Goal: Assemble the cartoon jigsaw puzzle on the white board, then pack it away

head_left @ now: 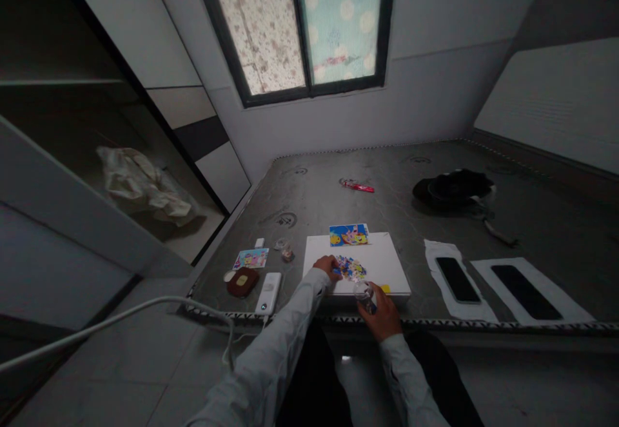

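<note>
On the white box lies a heap of tiny colourful puzzle pieces. My left hand rests at the heap's left edge, its fingers bent together over the pieces; what they pinch, if anything, is too small to make out. At the box's front edge my right hand is closed around a small clear jar, tilted with its mouth toward the heap. Dark bits show inside the jar. Behind the heap a bright cartoon picture card lies flat on the box.
To the left are another cartoon card, a brown round case, a white power bank with a cable, and a small clear container. Rightward lie two phones on white sheets and a black cap. A red strap is farther back.
</note>
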Demonstrator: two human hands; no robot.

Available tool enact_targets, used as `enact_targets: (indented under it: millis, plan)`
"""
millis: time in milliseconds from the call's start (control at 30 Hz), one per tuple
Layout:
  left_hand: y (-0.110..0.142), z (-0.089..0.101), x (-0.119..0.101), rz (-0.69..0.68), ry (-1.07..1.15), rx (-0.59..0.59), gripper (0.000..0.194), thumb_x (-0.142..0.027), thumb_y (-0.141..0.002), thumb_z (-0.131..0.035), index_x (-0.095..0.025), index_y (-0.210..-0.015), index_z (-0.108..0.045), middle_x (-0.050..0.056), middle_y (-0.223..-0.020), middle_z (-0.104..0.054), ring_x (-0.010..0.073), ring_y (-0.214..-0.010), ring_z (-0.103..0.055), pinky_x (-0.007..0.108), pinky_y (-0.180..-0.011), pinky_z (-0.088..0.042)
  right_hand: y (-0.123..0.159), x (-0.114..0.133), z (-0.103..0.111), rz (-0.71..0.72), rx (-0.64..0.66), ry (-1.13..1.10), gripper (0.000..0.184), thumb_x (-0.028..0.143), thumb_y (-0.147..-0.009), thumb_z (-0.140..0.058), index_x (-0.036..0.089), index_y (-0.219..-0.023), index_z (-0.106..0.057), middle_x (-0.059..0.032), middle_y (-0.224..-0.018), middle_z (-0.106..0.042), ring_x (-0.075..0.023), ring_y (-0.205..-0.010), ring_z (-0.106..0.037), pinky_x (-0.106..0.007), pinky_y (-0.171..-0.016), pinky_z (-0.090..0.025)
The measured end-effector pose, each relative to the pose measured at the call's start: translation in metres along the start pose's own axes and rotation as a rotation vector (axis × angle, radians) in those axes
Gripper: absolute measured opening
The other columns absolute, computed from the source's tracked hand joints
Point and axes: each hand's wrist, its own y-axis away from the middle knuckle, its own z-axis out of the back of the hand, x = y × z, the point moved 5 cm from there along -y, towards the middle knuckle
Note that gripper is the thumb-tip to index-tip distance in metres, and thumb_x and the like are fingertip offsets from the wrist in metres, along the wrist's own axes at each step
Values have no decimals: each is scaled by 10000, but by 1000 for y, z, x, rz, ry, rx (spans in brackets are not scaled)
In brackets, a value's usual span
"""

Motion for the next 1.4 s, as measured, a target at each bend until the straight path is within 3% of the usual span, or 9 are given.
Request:
enact_targets:
  millis: [133, 300, 533, 733, 1033, 1233, 1400]
  plan:
    - [-1, -3, 3, 7, 14, -2, 530, -321, -609, -831, -260, -1102, -644, 3, -1027, -673, 148, -911, -637, 227, -819, -479, -1, 1, 1, -5, 1, 10, 513, 398, -793, -583, 191, -1256, -506, -108, -1200, -650, -251, -1028, -646, -396, -883, -522]
    - [-3, -6, 10, 23, 20, 2, 394, -341, -630, -820, -243, -994, -705, 21, -1041, -663, 147, -885, -647, 228, -810, -489, 0, -1, 1, -7, -5, 18, 522, 406, -789, -585, 191, -1258, -508, -106, -1200, -651, -249, -1015, -649, -395, -872, -529]
    - [1, -2, 9, -10, 23, -8, 359, -307, -635, -812, -242, -967, -695, 17, -1064, -655, 150, -919, -640, 236, -844, -484, 0, 0, 1, -5, 2, 11, 526, 405, -787, -597, 191, -1259, -508, -107, -1187, -654, -247, -1021, -650, -395, -874, -531]
    - [5, -2, 11, 11, 24, 1, 442, -297, -651, -806, -264, -1072, -674, 18, -1057, -663, 149, -918, -648, 241, -847, -489, 0, 2, 4, -14, -8, 10, 512, 402, -796, -591, 202, -1260, -510, -90, -1175, -655, -236, -997, -654, -387, -877, -531]
    - [4, -5, 19, 37, 27, -25, 346, -346, -631, -818, -248, -951, -734, 35, -1100, -655, 161, -955, -644, 231, -841, -481, 0, 1, 2, -16, -3, 1, 510, 416, -803, -581, 188, -1253, -509, -115, -1185, -654, -256, -1033, -647, -408, -891, -522]
    - [10, -4, 22, 32, 67, -59, 240, -352, -680, -775, -247, -890, -723, -7, -939, -726, 144, -905, -659, 219, -807, -478, -1, 2, 4, -19, -12, 2, 502, 431, -797, -589, 197, -1237, -521, -107, -1171, -659, -249, -1003, -654, -392, -871, -527]
    - [14, -2, 24, 68, 107, -84, 214, -345, -688, -769, -264, -883, -731, -26, -928, -745, 130, -885, -669, 204, -780, -481, 0, 5, 4, -7, -14, -6, 499, 411, -800, -581, 198, -1247, -518, -109, -1178, -653, -249, -996, -653, -403, -873, -526]
